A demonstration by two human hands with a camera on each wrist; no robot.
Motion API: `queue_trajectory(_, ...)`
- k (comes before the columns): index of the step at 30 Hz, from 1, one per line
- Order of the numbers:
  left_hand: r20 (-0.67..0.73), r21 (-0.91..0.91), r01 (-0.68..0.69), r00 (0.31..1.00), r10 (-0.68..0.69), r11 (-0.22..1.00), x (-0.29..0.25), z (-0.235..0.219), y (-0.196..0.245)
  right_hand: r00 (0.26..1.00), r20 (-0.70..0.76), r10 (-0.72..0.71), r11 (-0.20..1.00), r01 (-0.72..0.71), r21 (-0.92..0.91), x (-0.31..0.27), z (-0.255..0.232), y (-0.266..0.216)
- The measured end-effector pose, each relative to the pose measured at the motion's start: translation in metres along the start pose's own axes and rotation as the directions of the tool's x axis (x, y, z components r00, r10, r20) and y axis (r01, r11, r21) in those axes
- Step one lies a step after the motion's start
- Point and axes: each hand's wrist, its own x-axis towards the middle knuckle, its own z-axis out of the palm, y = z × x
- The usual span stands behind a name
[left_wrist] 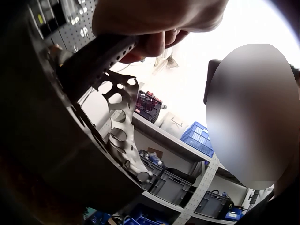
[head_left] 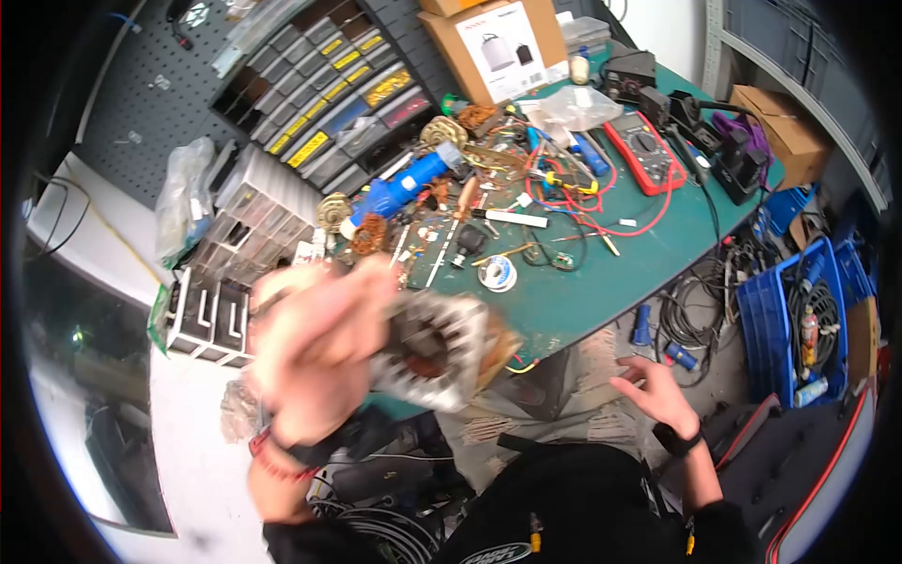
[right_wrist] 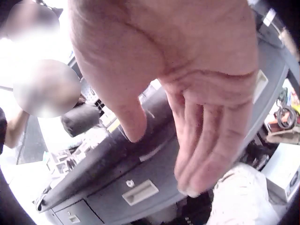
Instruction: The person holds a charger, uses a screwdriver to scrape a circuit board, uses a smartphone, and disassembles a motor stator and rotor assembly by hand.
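Note:
My left hand (head_left: 324, 352), blurred by motion, is raised at the near left corner of the bench, holding a squarish metal part (head_left: 460, 376) with fins around a dark, rusty-looking centre. In the left wrist view the fingers of that hand (left_wrist: 161, 21) curl at a dark perforated piece (left_wrist: 93, 61), beside a silvery section with round holes (left_wrist: 123, 126). My right hand (head_left: 658, 393) hangs off the bench's near edge, holding nothing. Seen in the right wrist view, the same hand (right_wrist: 173, 70) has its palm showing, thumb apart and fingers loosely extended.
The green bench (head_left: 592, 301) carries a blue cylindrical tool (head_left: 404, 193), a red multimeter (head_left: 646, 150), a solder spool (head_left: 497, 274), wires and scattered debris. Drawer cabinets (head_left: 319, 103) stand behind at left. On the right floor are coiled cables (head_left: 700, 301) and a blue crate (head_left: 766, 324).

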Motion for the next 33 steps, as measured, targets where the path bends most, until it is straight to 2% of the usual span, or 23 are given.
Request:
queue_trajectory(1, 0.175, -0.072, 0.068, 0.983, -0.054, 0.995, 0.016, 0.007, -0.013, 0.997, -0.077, -0.029, 0.998, 0.032, 0.047, -0.008, -0.007, -0.015)
queue_trajectory(2, 0.156, -0.030, 0.085, 0.985, -0.079, 0.996, 0.024, 0.022, -0.024, 0.986, -0.162, -0.045, 0.994, 0.060, 0.089, -0.016, -0.014, -0.030)
queue_trajectory(3, 0.277, -0.086, 0.055, 0.960, -0.029, 0.995, 0.036, 0.031, -0.039, 0.963, -0.253, -0.088, 0.984, 0.124, 0.130, -0.023, -0.020, -0.048)
queue_trajectory(4, 0.336, -0.111, 0.050, 0.942, -0.010, 0.993, 0.046, 0.038, -0.052, 0.959, -0.271, -0.079, 0.985, 0.117, 0.127, -0.025, -0.022, -0.061)
queue_trajectory(5, 0.327, -0.093, 0.027, 0.945, 0.005, 0.995, 0.053, 0.048, -0.062, 0.900, -0.380, -0.215, 0.956, 0.273, 0.104, -0.026, -0.025, -0.072)
queue_trajectory(6, 0.320, -0.077, 0.006, 0.947, 0.019, 0.997, 0.058, 0.057, -0.072, 0.809, -0.479, -0.339, 0.908, 0.415, 0.059, -0.027, -0.027, -0.082)
queue_trajectory(7, 0.333, -0.069, 0.023, 0.943, 0.002, 0.997, 0.064, 0.063, -0.081, 0.805, -0.498, -0.323, 0.915, 0.400, 0.052, -0.027, -0.030, -0.094)
queue_trajectory(9, 0.329, -0.060, 0.036, 0.944, -0.014, 0.998, 0.074, 0.074, -0.093, 0.689, -0.539, -0.485, 0.830, 0.556, -0.035, -0.020, -0.035, -0.118)
queue_trajectory(10, 0.301, -0.036, 0.037, 0.953, -0.025, 0.999, 0.078, 0.077, -0.097, 0.689, -0.550, -0.472, 0.837, 0.546, -0.034, -0.014, -0.036, -0.128)
queue_trajectory(12, 0.329, -0.047, 0.037, 0.944, -0.020, 0.998, 0.081, 0.081, -0.100, 0.584, -0.539, -0.607, 0.770, 0.599, -0.218, 0.006, -0.041, -0.148)
queue_trajectory(15, 0.329, 0.046, -0.014, 0.944, -0.002, 0.999, 0.077, 0.087, -0.099, 0.549, -0.559, -0.622, 0.747, 0.631, -0.211, 0.037, -0.041, -0.173)
queue_trajectory(16, 0.336, 0.034, -0.007, 0.942, -0.005, 0.999, 0.077, 0.086, -0.100, 0.554, -0.549, -0.627, 0.742, 0.639, -0.203, 0.046, -0.040, -0.181)
queue_trajectory(18, 0.307, 0.089, 0.025, 0.950, -0.051, 0.996, 0.074, 0.088, -0.099, 0.635, -0.537, -0.556, 0.762, 0.648, -0.022, 0.058, -0.036, -0.194)
queue_trajectory(19, 0.313, 0.054, 0.024, 0.949, -0.040, 0.998, 0.074, 0.087, -0.101, 0.689, -0.524, -0.501, 0.805, 0.593, 0.009, 0.061, -0.034, -0.200)
queue_trajectory(20, 0.320, 0.018, 0.017, 0.947, -0.022, 1.000, 0.074, 0.087, -0.104, 0.692, -0.515, -0.506, 0.803, 0.595, 0.010, 0.062, -0.035, -0.205)
queue_trajectory(22, 0.324, -0.007, -0.014, 0.946, 0.016, 1.000, 0.074, 0.085, -0.108, 0.830, -0.452, -0.326, 0.911, 0.404, 0.084, 0.061, -0.037, -0.211)
queue_trajectory(23, 0.321, -0.015, -0.009, 0.947, 0.013, 1.000, 0.074, 0.083, -0.108, 0.704, -0.552, -0.446, 0.858, 0.512, -0.040, 0.071, -0.032, -0.206)
queue_trajectory(24, 0.321, -0.022, -0.003, 0.947, 0.010, 1.000, 0.075, 0.080, -0.109, 0.707, -0.552, -0.443, 0.862, 0.505, -0.045, 0.071, -0.032, -0.203)
queue_trajectory(26, 0.278, -0.042, -0.062, 0.958, 0.072, 0.997, 0.076, 0.075, -0.111, 0.827, -0.478, -0.296, 0.906, 0.401, 0.132, 0.068, -0.033, -0.205)
queue_trajectory(27, 0.281, -0.071, -0.062, 0.956, 0.079, 0.996, 0.077, 0.070, -0.112, 0.795, -0.514, -0.324, 0.900, 0.425, 0.091, 0.069, -0.030, -0.205)
queue_trajectory(30, 0.223, -0.094, -0.049, 0.972, 0.069, 0.994, 0.079, 0.058, -0.114, 0.792, -0.476, -0.382, 0.888, 0.457, 0.049, 0.067, -0.025, -0.211)
queue_trajectory(31, 0.224, -0.098, -0.049, 0.972, 0.070, 0.994, 0.080, 0.055, -0.114, 0.733, -0.531, -0.424, 0.867, 0.499, -0.003, 0.074, -0.017, -0.207)
queue_trajectory(33, 0.205, -0.142, -0.071, 0.974, 0.099, 0.987, 0.080, 0.048, -0.116, 0.729, -0.531, -0.432, 0.879, 0.472, -0.068, 0.075, -0.011, -0.211)
